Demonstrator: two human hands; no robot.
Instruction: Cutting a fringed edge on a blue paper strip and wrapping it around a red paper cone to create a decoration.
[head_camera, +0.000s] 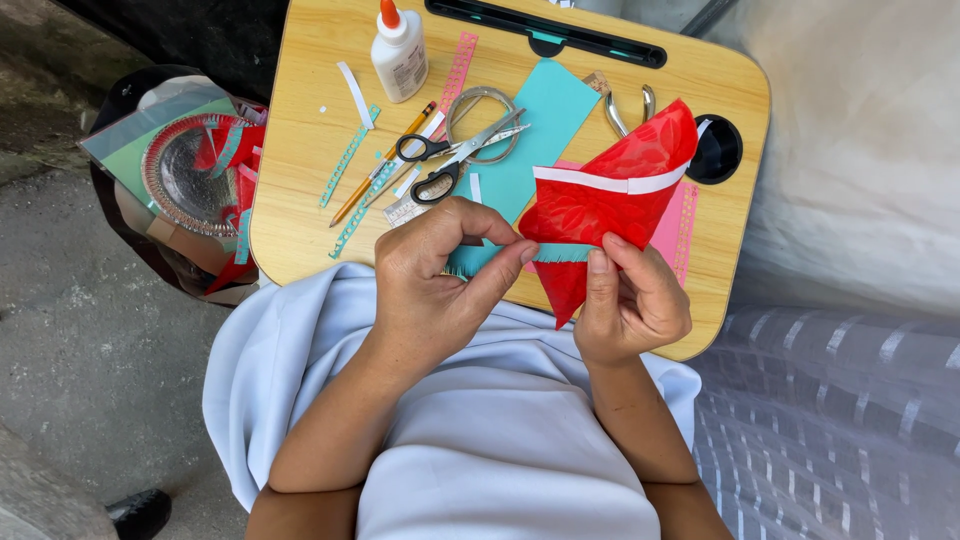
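Held over the near edge of a wooden worktop (300, 180): a red paper cone (600, 200), point down, banded with a white strip (610, 182) near its wide mouth. Left hand (440, 280) pinched, thumb and forefinger closed on a teal fringed strip (560, 253) laid across the cone's lower part. Right hand (630, 300) likewise pinched on cone and strip from the other side, thumb flat against the red paper. Looks thin, light and easily creased; likely to crumple under a hard squeeze, so best gripped lightly at the edges or along the seam, never across the hollow middle. Fringe judged flimsy and apt to tear. Scattered behind on the worktop: scissors (455, 160) with black handles, a pencil (385, 165), a glue bottle (400, 55) with an orange cap, pliers (630, 108), a teal sheet (535, 140), a pink sheet (672, 232) beneath the cone, a metal ring (482, 95), several punched paper trimmings. Off the left side, a silver tray (185, 175) with red and teal scraps in a bag. Pale cloth over the lap below.
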